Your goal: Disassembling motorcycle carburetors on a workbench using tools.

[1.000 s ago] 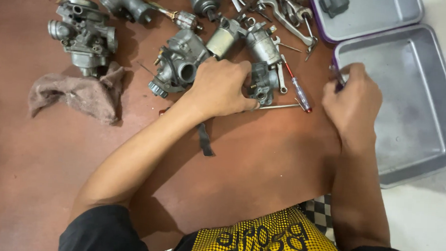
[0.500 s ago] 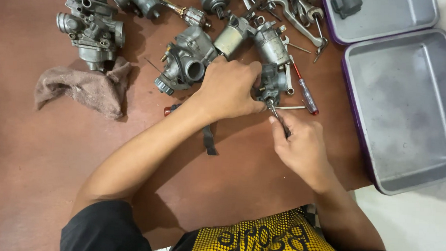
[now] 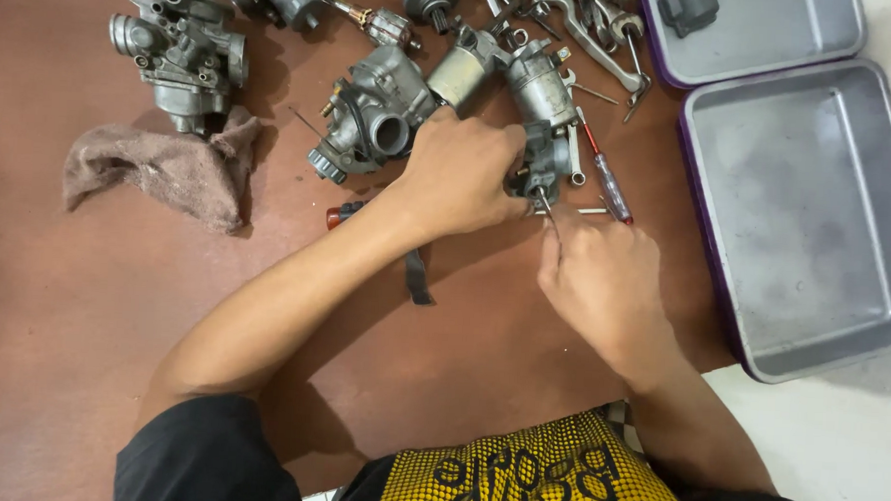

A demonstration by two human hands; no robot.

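Left hand (image 3: 464, 176) clamps a grey metal carburetor (image 3: 543, 120) against the brown mat (image 3: 113, 296); its long axis runs away from the grip, toward the top of the view. Body is dull cast metal, brass fittings showing. Right hand (image 3: 600, 277) pinches a thin screwdriver (image 3: 548, 207), shaft angled up-left, tip at the carburetor's underside just right of the left fingers. An empty grey tray (image 3: 813, 327) sits well right.

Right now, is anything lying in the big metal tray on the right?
No, the big metal tray shows only its bare grey floor, with nothing lying inside it.
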